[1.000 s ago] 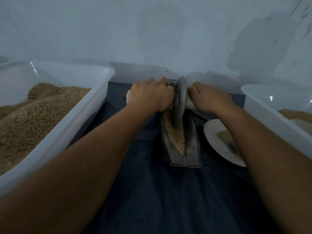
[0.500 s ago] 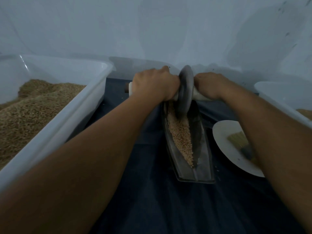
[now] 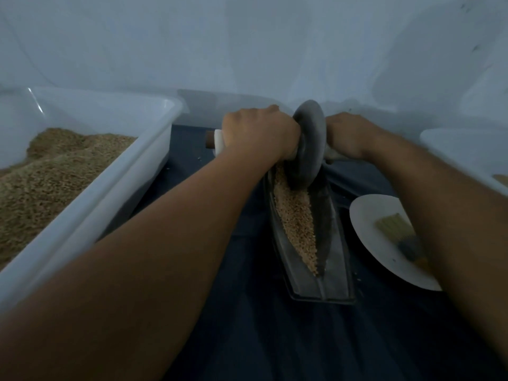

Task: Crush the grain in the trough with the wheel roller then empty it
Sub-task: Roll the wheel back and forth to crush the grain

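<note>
**Crushing under way, emptying not begun**

Head view: the left hand [image 3: 258,133] and right hand [image 3: 347,137] each clamped the roller [image 3: 306,148] axle, wheel at the trough's [image 3: 334,276] far end. Grain [image 3: 295,218] lay inside. Next seemed a firm, even roll toward the person.

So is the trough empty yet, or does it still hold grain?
Not empty: a strip of grain lies along the trough below the wheel roller, gripped by both hands.

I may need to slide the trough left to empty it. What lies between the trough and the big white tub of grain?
In the head view, only dark blue cloth with the left forearm crossing above, between trough and tub.
</note>
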`<state>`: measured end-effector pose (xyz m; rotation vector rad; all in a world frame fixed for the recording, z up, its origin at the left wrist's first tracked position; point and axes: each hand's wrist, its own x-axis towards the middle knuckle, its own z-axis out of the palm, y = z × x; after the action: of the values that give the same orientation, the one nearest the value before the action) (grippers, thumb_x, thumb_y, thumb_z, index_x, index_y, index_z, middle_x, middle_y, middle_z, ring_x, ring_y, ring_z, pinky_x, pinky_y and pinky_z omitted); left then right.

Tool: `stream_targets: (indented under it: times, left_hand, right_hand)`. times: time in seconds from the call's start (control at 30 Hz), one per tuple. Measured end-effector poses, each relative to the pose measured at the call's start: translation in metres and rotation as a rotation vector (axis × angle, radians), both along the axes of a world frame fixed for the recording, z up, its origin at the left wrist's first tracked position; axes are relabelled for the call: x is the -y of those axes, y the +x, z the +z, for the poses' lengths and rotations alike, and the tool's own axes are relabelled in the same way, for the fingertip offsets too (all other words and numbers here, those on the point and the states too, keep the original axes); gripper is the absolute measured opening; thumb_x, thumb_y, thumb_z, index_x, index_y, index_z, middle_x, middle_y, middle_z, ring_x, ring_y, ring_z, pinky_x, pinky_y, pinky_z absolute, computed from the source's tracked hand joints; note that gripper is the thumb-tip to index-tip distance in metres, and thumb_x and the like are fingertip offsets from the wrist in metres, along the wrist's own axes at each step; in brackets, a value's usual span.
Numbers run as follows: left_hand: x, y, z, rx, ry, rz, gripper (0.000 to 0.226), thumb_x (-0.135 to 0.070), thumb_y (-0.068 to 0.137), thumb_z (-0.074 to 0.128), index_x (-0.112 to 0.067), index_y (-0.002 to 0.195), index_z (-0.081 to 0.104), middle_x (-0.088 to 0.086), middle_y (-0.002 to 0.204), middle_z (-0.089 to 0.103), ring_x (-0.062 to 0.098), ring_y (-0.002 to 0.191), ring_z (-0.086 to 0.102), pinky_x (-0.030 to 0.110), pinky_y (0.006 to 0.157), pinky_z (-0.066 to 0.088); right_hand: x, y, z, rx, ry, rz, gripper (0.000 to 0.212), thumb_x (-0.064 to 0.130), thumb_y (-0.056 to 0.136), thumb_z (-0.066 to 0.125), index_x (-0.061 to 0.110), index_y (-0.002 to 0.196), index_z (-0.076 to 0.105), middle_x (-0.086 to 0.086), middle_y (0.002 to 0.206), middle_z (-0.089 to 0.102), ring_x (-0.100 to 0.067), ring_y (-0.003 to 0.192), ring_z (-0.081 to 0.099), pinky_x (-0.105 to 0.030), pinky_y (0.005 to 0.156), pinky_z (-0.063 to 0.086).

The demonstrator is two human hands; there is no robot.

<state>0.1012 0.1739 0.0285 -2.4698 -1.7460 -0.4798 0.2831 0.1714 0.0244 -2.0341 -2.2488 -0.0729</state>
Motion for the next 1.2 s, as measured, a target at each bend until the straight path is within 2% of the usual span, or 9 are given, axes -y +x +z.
stream_targets:
  times: [0.1, 0.17, 0.3, 0.43, 0.53, 0.67, 0.8, 0.93, 1.2]
  left_hand:
    - [0.006, -0.003, -0.003, -0.05, 0.04, -0.042, 0.036, -0.035, 0.095, 0.033, -0.023, 0.119, 0.056, 0.002, 0.115, 0.057, 0.029, 0.101, 0.054, 0.041, 0.073, 0.026]
    - [0.011, -0.005, -0.004, -0.052, 0.057, -0.065, 0.032, -0.034, 0.097, 0.032, -0.024, 0.113, 0.057, -0.004, 0.098, 0.049, 0.027, 0.088, 0.047, 0.041, 0.072, 0.026]
    - [0.024, -0.007, -0.006, -0.027, 0.082, -0.079, 0.018, -0.034, 0.1, 0.028, -0.026, 0.094, 0.043, -0.006, 0.075, 0.031, 0.025, 0.081, 0.04, 0.041, 0.071, 0.027]
    - [0.034, -0.01, -0.006, -0.012, 0.088, -0.067, 0.025, -0.035, 0.101, 0.026, -0.023, 0.098, 0.048, 0.002, 0.099, 0.056, 0.029, 0.088, 0.05, 0.041, 0.072, 0.03]
    - [0.039, -0.015, -0.008, -0.041, 0.092, -0.084, 0.032, -0.035, 0.101, 0.027, -0.021, 0.109, 0.055, 0.006, 0.112, 0.059, 0.033, 0.1, 0.057, 0.041, 0.072, 0.03]
    - [0.044, -0.02, -0.013, -0.071, 0.139, -0.127, 0.032, -0.033, 0.101, 0.028, -0.019, 0.115, 0.053, 0.006, 0.114, 0.06, 0.034, 0.102, 0.058, 0.042, 0.071, 0.032]
    - [0.046, -0.024, -0.014, -0.034, 0.123, -0.144, 0.022, -0.034, 0.101, 0.029, -0.023, 0.099, 0.047, 0.008, 0.107, 0.062, 0.034, 0.094, 0.059, 0.041, 0.07, 0.032]
    - [0.048, -0.027, -0.019, 0.004, 0.116, -0.15, 0.016, -0.037, 0.099, 0.025, -0.027, 0.094, 0.036, 0.01, 0.107, 0.065, 0.035, 0.092, 0.061, 0.04, 0.069, 0.032]
    - [0.046, -0.042, -0.017, -0.075, -0.039, -0.14, 0.034, -0.038, 0.099, 0.024, -0.022, 0.111, 0.052, 0.007, 0.12, 0.061, 0.036, 0.101, 0.057, 0.044, 0.074, 0.033]
  right_hand:
    - [0.003, -0.002, -0.002, -0.055, 0.0, -0.018, 0.025, 0.027, 0.09, 0.046, 0.034, 0.067, 0.041, -0.011, 0.097, 0.064, -0.029, 0.082, 0.057, -0.04, 0.076, 0.042]
    - [0.008, -0.003, -0.002, -0.118, 0.02, -0.062, 0.019, 0.043, 0.083, 0.037, 0.031, 0.069, 0.043, -0.007, 0.092, 0.063, -0.027, 0.081, 0.056, -0.041, 0.074, 0.043]
    - [0.017, -0.001, -0.008, -0.281, 0.082, -0.183, 0.048, 0.066, 0.07, 0.024, 0.023, 0.08, 0.046, -0.002, 0.08, 0.056, -0.021, 0.073, 0.052, -0.039, 0.068, 0.039]
    - [0.03, -0.005, -0.01, -0.193, 0.09, -0.181, 0.051, 0.063, 0.076, 0.015, 0.023, 0.08, 0.046, -0.005, 0.086, 0.055, -0.025, 0.076, 0.051, -0.041, 0.07, 0.039]
    - [0.037, -0.009, -0.009, -0.114, 0.075, -0.18, 0.063, 0.062, 0.071, 0.008, 0.021, 0.084, 0.054, -0.006, 0.098, 0.059, -0.027, 0.084, 0.052, -0.04, 0.071, 0.039]
    - [0.05, -0.013, -0.012, -0.102, 0.131, -0.235, 0.065, 0.069, 0.068, 0.004, 0.024, 0.08, 0.05, -0.002, 0.088, 0.054, -0.025, 0.077, 0.049, -0.034, 0.059, 0.028]
    - [0.065, -0.019, -0.014, -0.14, 0.134, -0.313, 0.062, 0.074, 0.064, 0.003, 0.027, 0.078, 0.042, 0.005, 0.075, 0.045, -0.014, 0.064, 0.04, -0.031, 0.053, 0.021]
    - [0.078, -0.021, -0.02, -0.122, 0.188, -0.332, 0.055, 0.068, 0.076, 0.008, 0.027, 0.077, 0.045, 0.006, 0.072, 0.043, -0.011, 0.061, 0.036, -0.03, 0.052, 0.02]
    - [0.088, -0.033, -0.017, 0.037, 0.288, -0.319, 0.049, 0.061, 0.091, 0.017, 0.026, 0.076, 0.048, 0.007, 0.065, 0.037, -0.018, 0.059, 0.036, -0.028, 0.051, 0.018]
